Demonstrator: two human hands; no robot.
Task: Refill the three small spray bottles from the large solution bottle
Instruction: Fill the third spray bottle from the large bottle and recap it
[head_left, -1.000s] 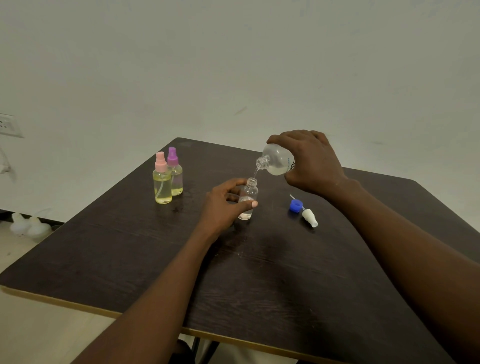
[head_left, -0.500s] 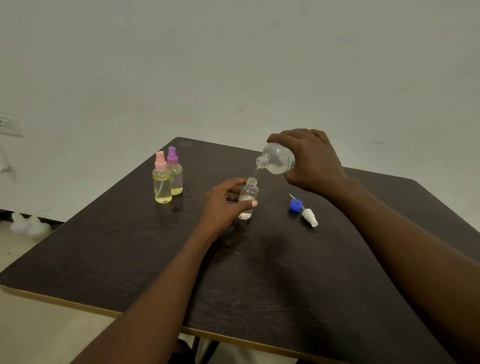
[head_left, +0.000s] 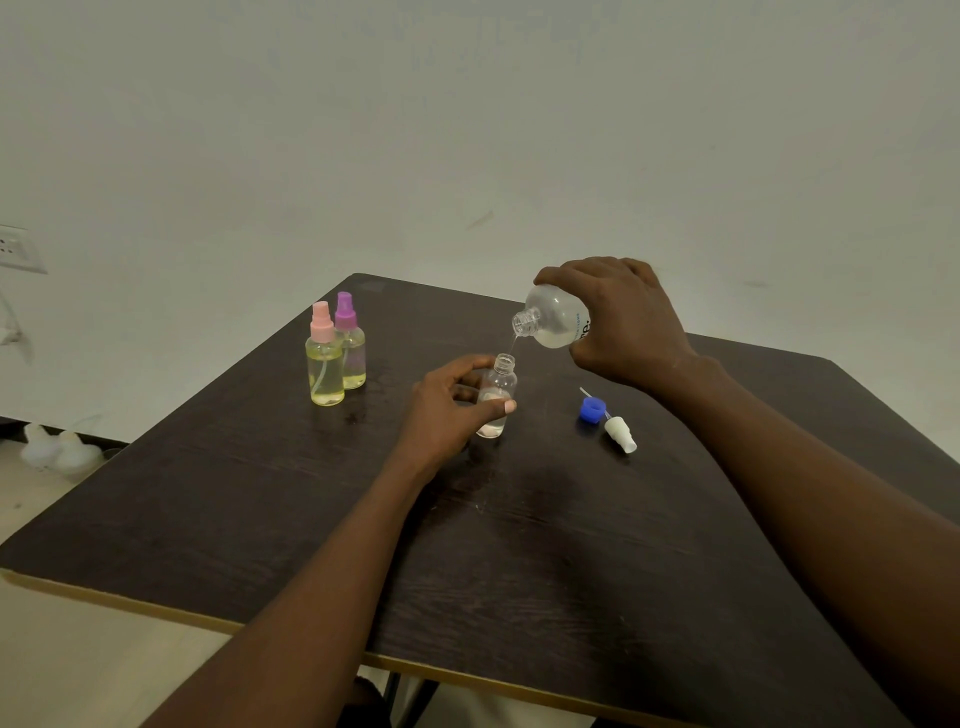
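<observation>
At the left of the table (head_left: 218, 499), a pink-capped spray bottle (head_left: 325, 364) and a purple-capped spray bottle (head_left: 352, 353) are standing upright, just beside each other, capped and holding yellowish liquid. The left hand (head_left: 447, 410) is steadying the open small spray bottle (head_left: 500, 384), its fingers (head_left: 467, 365) and thumb curling round the upright body, which is standing on the table. Just above and right of that neck, the large solution bottle (head_left: 553, 319) is lying nearly level, its mouth pointing left and slightly down and a thin stream falling into the opening. The right hand (head_left: 623, 322) is wrapping its fingers (head_left: 587, 270) over the body. Further right, a blue cap (head_left: 592, 408) and a white spray nozzle (head_left: 621, 434) are lying on the table.
</observation>
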